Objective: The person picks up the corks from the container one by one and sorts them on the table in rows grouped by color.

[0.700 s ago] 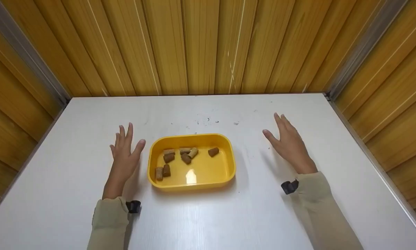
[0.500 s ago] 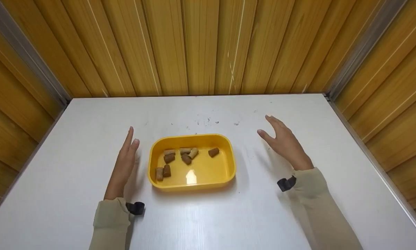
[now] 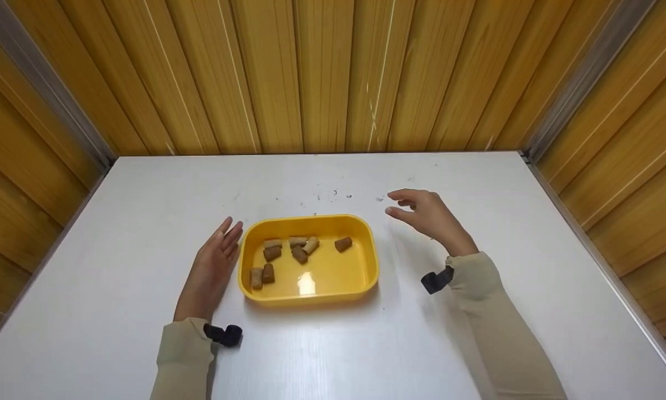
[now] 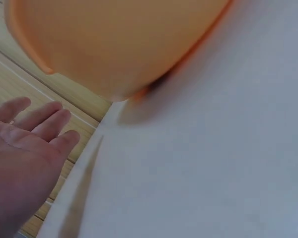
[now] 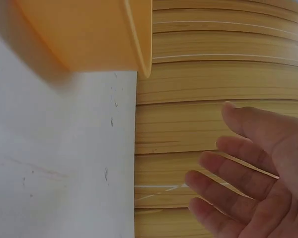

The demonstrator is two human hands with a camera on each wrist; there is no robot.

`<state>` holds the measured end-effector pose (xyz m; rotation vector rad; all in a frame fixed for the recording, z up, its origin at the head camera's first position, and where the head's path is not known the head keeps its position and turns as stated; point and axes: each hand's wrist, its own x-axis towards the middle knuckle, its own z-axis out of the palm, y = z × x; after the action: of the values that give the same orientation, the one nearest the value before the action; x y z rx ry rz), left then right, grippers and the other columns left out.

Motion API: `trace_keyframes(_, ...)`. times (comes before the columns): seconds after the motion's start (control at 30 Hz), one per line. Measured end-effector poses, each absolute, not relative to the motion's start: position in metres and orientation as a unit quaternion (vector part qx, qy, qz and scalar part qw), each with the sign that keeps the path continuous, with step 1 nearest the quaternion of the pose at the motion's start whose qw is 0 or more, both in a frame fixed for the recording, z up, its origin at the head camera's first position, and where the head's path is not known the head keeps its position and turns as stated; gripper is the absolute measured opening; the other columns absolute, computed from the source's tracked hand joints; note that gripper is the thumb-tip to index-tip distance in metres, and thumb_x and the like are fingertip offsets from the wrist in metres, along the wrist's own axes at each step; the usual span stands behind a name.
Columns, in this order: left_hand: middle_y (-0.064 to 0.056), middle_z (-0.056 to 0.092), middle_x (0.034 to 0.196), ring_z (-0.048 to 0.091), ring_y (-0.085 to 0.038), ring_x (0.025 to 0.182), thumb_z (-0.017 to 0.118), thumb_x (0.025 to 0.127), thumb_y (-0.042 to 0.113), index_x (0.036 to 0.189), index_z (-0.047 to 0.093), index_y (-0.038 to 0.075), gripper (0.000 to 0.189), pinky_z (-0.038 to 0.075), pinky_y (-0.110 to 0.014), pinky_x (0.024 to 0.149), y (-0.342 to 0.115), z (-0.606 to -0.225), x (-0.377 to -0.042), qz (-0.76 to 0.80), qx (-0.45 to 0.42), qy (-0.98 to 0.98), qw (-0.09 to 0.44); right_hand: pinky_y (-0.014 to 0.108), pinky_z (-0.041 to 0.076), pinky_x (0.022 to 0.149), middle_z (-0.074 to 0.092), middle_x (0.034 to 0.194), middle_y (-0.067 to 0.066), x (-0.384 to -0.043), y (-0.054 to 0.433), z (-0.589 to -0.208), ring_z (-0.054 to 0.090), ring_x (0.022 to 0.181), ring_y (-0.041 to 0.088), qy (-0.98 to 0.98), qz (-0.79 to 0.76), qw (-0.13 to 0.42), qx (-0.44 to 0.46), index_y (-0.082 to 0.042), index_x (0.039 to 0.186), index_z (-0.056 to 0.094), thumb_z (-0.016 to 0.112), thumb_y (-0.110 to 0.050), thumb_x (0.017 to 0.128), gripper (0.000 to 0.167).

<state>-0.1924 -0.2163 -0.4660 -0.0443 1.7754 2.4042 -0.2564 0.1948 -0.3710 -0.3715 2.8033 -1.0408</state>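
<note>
A yellow rectangular tub point(image 3: 310, 294) with rounded corners stands on the white table, and its outer wall point(image 4: 114, 49) fills the top of the left wrist view. Inside lie several short cork-like cylinders, some tan point(image 3: 256, 278) and some darker brown point(image 3: 342, 244). My left hand point(image 3: 213, 266) is close beside the tub's left rim, palm turned toward it, fingers extended. My right hand point(image 3: 430, 216) hovers off the tub's far right corner, fingers relaxed and slightly bent, thumb apart from them. Neither hand holds anything.
The white table point(image 3: 321, 355) meets wood-patterned panel walls point(image 3: 321, 78) at the back and sides. Small dark marks point(image 3: 335, 194) dot its surface behind the tub. A black strap mount point(image 3: 437, 279) sits at the right cuff, another point(image 3: 224, 335) at the left.
Both hands have moved inward toward the tub, the right one farther. The left hand has rotated, its palm turning to the tub. The right fingers have bent more. Tub and cylinders stay put.
</note>
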Motion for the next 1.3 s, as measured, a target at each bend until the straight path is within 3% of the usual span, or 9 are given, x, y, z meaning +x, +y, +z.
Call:
trace_keyframes(0.23, -0.001, 0.028, 0.159, 0.026, -0.012, 0.146, 0.044, 0.101, 0.02, 0.154, 0.021, 0.011, 0.058, 0.02, -0.029, 0.121, -0.214, -0.476, -0.192, 0.819, 0.024, 0.568, 0.083, 0.043, 0.051, 0.1, 0.062, 0.129, 0.008, -0.262, 0.169, -0.364, 0.057, 0.12, 0.028, 0.919, -0.355, 0.11, -0.135, -0.013, 0.127, 0.063, 0.068, -0.026, 0.089, 0.04)
trace_keyframes(0.4, -0.001, 0.026, 0.159, 0.022, -0.011, 0.147, 0.044, 0.097, 0.002, 0.152, 0.027, 0.008, 0.058, 0.022, -0.027, 0.12, -0.211, -0.479, -0.193, 0.812, 0.024, 0.576, 0.091, 0.04, 0.053, 0.098, 0.066, 0.124, 0.006, -0.267, 0.152, -0.364, 0.061, 0.114, 0.024, 0.914, -0.353, 0.137, -0.148, -0.014, 0.123, 0.066, 0.069, -0.022, 0.088, 0.036)
trace_keyframes(0.8, -0.001, 0.027, 0.159, 0.023, -0.012, 0.147, 0.048, 0.095, 0.003, 0.151, 0.03, 0.008, 0.059, 0.035, -0.018, 0.11, -0.208, -0.481, -0.19, 0.811, 0.029, 0.577, 0.088, 0.038, 0.053, 0.097, 0.068, 0.12, 0.011, -0.273, 0.117, -0.376, 0.065, 0.11, 0.024, 0.892, -0.346, 0.171, -0.235, -0.006, 0.119, 0.068, 0.069, -0.016, 0.088, 0.033)
trace_keyframes(1.3, -0.003, 0.029, 0.158, 0.023, -0.013, 0.147, 0.048, 0.093, 0.001, 0.15, 0.032, 0.007, 0.059, 0.034, -0.018, 0.111, -0.204, -0.482, -0.188, 0.816, 0.027, 0.57, 0.09, 0.034, 0.056, 0.091, 0.069, 0.12, 0.008, -0.267, 0.084, -0.387, 0.066, 0.105, 0.021, 0.891, -0.297, 0.242, -0.242, -0.01, 0.121, 0.068, 0.069, -0.01, 0.087, 0.034)
